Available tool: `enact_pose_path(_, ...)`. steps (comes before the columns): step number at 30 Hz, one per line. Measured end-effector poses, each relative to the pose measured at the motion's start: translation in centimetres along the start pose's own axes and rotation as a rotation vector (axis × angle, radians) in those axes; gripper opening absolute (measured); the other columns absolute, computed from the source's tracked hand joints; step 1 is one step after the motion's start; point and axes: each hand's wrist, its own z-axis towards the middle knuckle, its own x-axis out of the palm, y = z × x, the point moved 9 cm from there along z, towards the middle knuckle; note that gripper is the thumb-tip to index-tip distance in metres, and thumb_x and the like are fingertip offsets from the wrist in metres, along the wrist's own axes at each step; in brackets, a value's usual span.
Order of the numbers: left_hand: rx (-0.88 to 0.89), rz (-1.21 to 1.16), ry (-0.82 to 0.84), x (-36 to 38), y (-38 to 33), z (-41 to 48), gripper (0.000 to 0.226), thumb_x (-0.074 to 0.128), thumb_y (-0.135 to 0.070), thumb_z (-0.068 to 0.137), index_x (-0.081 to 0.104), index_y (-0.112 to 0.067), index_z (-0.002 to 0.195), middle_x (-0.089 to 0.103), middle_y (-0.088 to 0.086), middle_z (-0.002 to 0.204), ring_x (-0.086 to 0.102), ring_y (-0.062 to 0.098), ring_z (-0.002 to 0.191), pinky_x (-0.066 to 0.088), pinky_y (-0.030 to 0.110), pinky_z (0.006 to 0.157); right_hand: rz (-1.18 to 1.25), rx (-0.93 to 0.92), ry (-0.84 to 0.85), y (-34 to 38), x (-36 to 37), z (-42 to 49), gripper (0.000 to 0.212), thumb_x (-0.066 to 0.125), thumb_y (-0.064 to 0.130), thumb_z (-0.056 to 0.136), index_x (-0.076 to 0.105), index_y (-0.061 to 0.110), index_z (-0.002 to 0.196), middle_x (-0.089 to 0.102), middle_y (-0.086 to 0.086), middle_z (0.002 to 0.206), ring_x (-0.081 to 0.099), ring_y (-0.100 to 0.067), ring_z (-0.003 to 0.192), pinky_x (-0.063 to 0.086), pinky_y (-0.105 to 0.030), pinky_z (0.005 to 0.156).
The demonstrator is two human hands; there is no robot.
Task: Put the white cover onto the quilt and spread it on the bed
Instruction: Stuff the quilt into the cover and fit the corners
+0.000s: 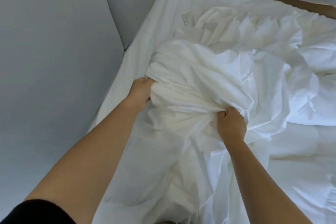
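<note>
White cover point(200, 85): arms outstretched, right hand point(231, 126) with grip clamped on it; left hand point(139, 93) seemingly likewise.

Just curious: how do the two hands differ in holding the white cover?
The left hand grips a thick bunch of the white cover farther up, near the bed's edge; the right hand grips a thinner gather lower, toward the middle. Both are curled round cloth.
</note>
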Motion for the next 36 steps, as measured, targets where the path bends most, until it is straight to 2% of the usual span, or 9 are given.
enact_pose_path(3,-0.038,-0.117,0.070,-0.6,2.5,-0.9,0.018,0.048,-0.026,0.097,0.062,-0.015,0.103,0.064,-0.001,0.095,0.060,0.013,0.086,0.052,0.027,0.073,-0.024,-0.166,0.024,2.4,1.6,-3.0,0.038,0.049,0.027,0.094,0.048,0.005,0.124,0.054,-0.015,0.121,0.048,-0.036,0.115,0.036,-0.044,0.093)
enact_pose_path(5,-0.079,0.180,0.094,-2.3,5.7,-1.7,0.023,0.049,-0.030,0.093,0.063,-0.025,0.110,0.064,-0.008,0.108,0.059,0.010,0.093,0.047,0.026,0.077,0.113,-0.262,-0.015,3.9,2.0,-6.8,0.058,0.058,0.032,0.090,0.038,0.004,0.137,0.047,-0.016,0.129,0.043,-0.035,0.119,0.032,-0.043,0.101)
enact_pose_path(11,-0.240,0.263,0.473,-0.3,12.7,-7.9,0.040,0.055,-0.058,0.087,0.056,-0.037,0.120,0.065,-0.015,0.112,0.063,0.004,0.100,0.048,0.021,0.079,0.011,-0.383,0.238,4.7,8.4,-13.5,0.073,0.043,0.063,0.074,0.046,0.011,0.125,0.049,-0.003,0.115,0.047,-0.023,0.105,0.038,-0.032,0.094)
enact_pose_path(16,0.047,0.402,0.183,0.1,10.2,-7.6,0.026,0.069,-0.035,0.084,0.062,-0.026,0.107,0.067,0.000,0.110,0.063,0.014,0.097,0.052,0.029,0.085,0.045,-0.424,0.317,6.2,10.0,-13.2,0.015,0.040,0.023,0.096,0.050,0.013,0.099,0.053,-0.001,0.094,0.051,-0.018,0.085,0.041,-0.027,0.074)
enact_pose_path(20,0.095,0.174,-0.057,-4.2,6.2,-6.5,0.034,0.071,-0.006,0.071,0.064,-0.006,0.105,0.063,0.007,0.097,0.058,0.018,0.089,0.047,0.015,0.060,-0.089,-0.399,0.299,5.5,6.8,-10.9,0.025,0.028,0.030,0.103,0.044,0.011,0.105,0.062,-0.010,0.094,0.060,-0.034,0.093,0.040,-0.036,0.073)
enact_pose_path(26,0.110,0.408,-0.032,-4.7,4.0,-6.1,0.031,0.070,-0.019,0.083,0.054,-0.014,0.110,0.061,0.005,0.110,0.059,0.022,0.094,0.049,0.029,0.075,-0.045,-0.308,0.163,2.4,3.9,-8.5,0.034,0.028,0.029,0.103,0.034,0.012,0.074,0.041,-0.001,0.061,0.049,-0.029,0.066,0.034,-0.033,0.061)
enact_pose_path(31,-0.152,0.514,0.280,-4.7,9.6,-9.4,0.076,0.083,-0.038,0.066,0.043,-0.026,0.129,0.056,-0.008,0.122,0.057,0.016,0.106,0.049,0.029,0.082,0.085,-0.198,0.063,-0.5,4.4,-11.3,0.044,0.054,0.044,0.090,0.051,0.009,0.118,0.053,-0.007,0.113,0.049,-0.028,0.108,0.038,-0.038,0.090)
enact_pose_path(34,-0.101,0.779,0.229,-5.1,12.9,-11.2,0.037,0.073,-0.018,0.079,0.057,-0.021,0.112,0.064,0.003,0.113,0.059,0.018,0.093,0.048,0.028,0.078,0.031,-0.140,0.119,-3.6,6.3,-14.8,0.075,0.065,0.055,0.077,0.041,0.013,0.134,0.041,-0.005,0.133,0.038,-0.029,0.124,0.032,-0.043,0.102)
enact_pose_path(36,0.096,0.860,-0.002,-4.6,11.9,-11.6,0.020,0.056,-0.013,0.088,0.059,-0.010,0.108,0.065,0.011,0.105,0.059,0.025,0.089,0.047,0.029,0.074,-0.033,-0.169,0.215,-4.7,8.6,-16.4,0.062,0.062,0.050,0.083,0.042,0.015,0.131,0.039,-0.003,0.133,0.038,-0.027,0.123,0.036,-0.039,0.097)
